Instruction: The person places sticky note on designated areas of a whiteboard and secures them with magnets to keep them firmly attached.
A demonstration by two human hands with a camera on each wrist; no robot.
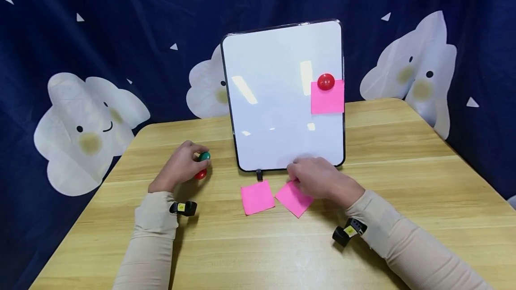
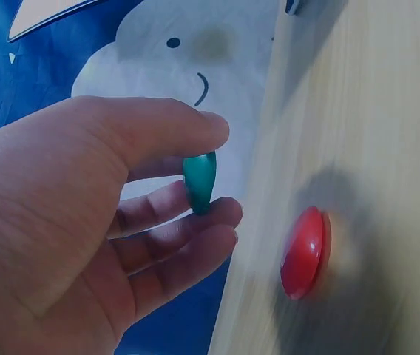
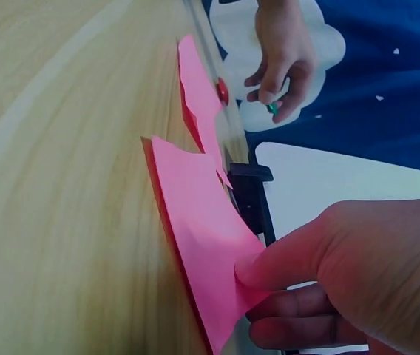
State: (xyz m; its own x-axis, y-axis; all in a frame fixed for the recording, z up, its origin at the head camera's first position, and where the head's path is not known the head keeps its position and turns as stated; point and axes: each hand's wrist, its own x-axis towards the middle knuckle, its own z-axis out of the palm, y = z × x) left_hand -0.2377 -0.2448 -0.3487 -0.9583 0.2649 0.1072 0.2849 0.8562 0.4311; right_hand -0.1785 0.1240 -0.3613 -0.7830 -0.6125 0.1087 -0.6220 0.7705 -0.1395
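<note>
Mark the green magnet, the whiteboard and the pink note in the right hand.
Green magnet (image 2: 200, 180), left wrist view: middle of its side.
Whiteboard (image 1: 278, 102), head view: its white surface.
Held pink note (image 3: 200, 203), right wrist view: middle of its face.

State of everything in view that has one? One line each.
Whiteboard: standing on the table
Upper pink note: on the board, held by a red magnet
Upper red magnet: on the board, over the note's top edge
Left pink note: on the table, not held
Right pink note: pinched by right hand
Green magnet: pinched by left hand
Lower red magnet: on the table, not held
</note>
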